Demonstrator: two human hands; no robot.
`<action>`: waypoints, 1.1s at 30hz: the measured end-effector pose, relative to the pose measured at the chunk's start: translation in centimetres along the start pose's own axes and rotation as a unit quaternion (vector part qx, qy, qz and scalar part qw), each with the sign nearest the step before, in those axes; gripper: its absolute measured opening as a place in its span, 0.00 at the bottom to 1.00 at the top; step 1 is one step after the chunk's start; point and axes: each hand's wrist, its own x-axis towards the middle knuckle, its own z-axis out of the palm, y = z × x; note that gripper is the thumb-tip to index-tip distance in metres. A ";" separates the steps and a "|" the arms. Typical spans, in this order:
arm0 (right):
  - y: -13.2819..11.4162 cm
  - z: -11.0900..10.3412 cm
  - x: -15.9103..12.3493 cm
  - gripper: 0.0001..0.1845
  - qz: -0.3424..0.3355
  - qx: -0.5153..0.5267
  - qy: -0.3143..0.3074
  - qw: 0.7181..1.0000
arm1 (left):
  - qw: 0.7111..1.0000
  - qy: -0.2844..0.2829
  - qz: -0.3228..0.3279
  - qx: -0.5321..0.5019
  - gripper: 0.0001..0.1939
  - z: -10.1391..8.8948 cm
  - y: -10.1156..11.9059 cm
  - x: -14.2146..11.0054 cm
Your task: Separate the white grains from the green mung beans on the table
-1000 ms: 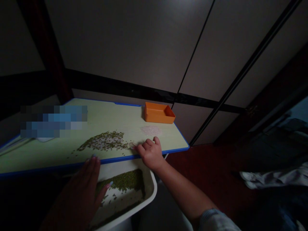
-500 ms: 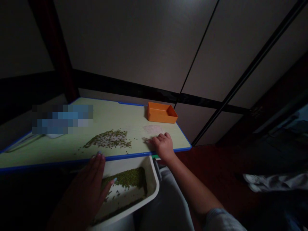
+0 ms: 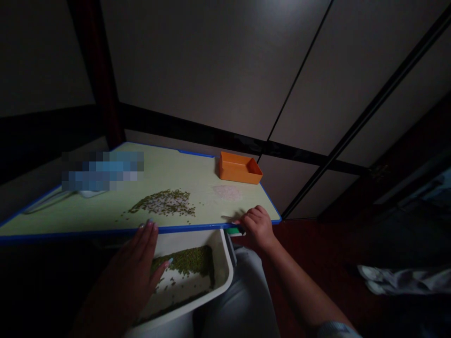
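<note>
My left hand (image 3: 132, 267), fingers stretched out, rests its fingertips at the table's blue front edge, over a white tub (image 3: 227, 272). Small green pieces (image 3: 195, 258) lie inside the tub. My right hand (image 3: 259, 225) is at the front edge further right, fingers curled closed; what they hold, if anything, I cannot make out. Between and beyond the hands, a heap of small green pieces mixed with whitish ones (image 3: 167, 202) lies on the pale table (image 3: 141, 164). A thin patch of pale, whitish bits (image 3: 227, 192) sits beyond my right hand.
An orange open box (image 3: 241, 173) stands at the table's back right. At the back left is a blurred-out bluish thing (image 3: 105, 171) with a cable (image 3: 47, 202). Cabinet panels (image 3: 211, 70) rise behind the table. Someone's pale shoes (image 3: 373, 279) show on the floor at right.
My right hand has moved right and nearer, from beside the whitish patch to the table's front edge. My left hand keeps its place by the edge. The view has shifted slightly.
</note>
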 end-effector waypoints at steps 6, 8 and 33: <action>-1.6 0.8 1.6 0.20 -0.025 -0.002 -0.031 0.999 | 1.000 -0.011 -0.007 -0.011 0.43 -0.5 0.0 0.2; -2.2 1.3 2.5 0.21 -0.029 -0.004 -0.037 0.999 | 1.000 -0.017 -0.001 -0.009 0.43 -0.6 -0.1 0.3; -0.7 3.9 8.6 0.21 0.197 -0.074 -0.271 0.939 | 0.999 0.010 0.019 0.026 0.41 -0.8 0.2 0.1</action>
